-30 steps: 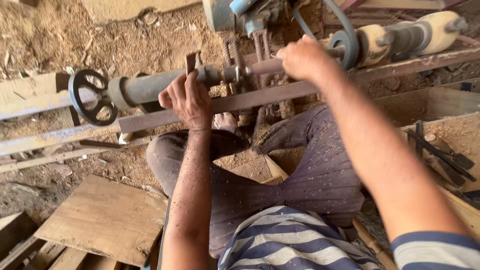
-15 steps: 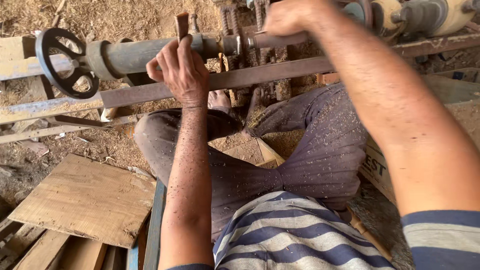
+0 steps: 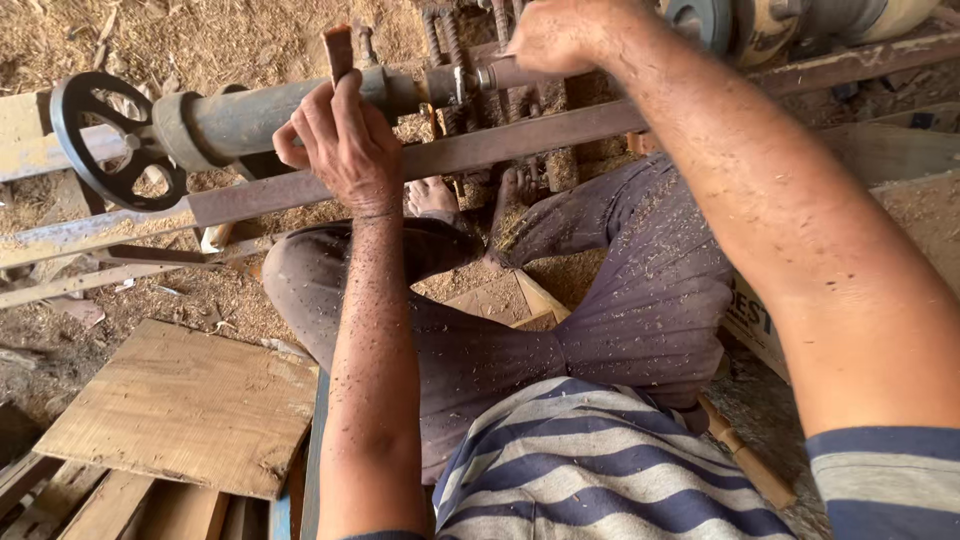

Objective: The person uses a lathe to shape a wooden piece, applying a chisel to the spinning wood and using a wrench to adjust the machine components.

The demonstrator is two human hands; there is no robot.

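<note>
My left hand (image 3: 340, 145) is closed around a short rusty upright lever (image 3: 339, 48) on the grey tailstock barrel (image 3: 255, 115) of a low wood lathe. Further right, at the top edge, my right hand (image 3: 565, 35) grips a round brownish workpiece (image 3: 505, 73) held at the tailstock's tip. Both forearms are speckled with sawdust. A long rusty rail (image 3: 500, 145) runs under both hands. My crossed legs and bare feet (image 3: 435, 195) lie just below the rail.
A black handwheel (image 3: 115, 140) sits at the tailstock's left end. The lathe's headstock (image 3: 790, 25) is at the top right. Flat wooden boards (image 3: 190, 405) lie at the lower left, on ground covered with shavings. A round wooden tool handle (image 3: 750, 465) lies by my right hip.
The view has tipped down and the lathe now sits higher in the picture. Both hands stay where they were, the left on the lever and the right on the workpiece.
</note>
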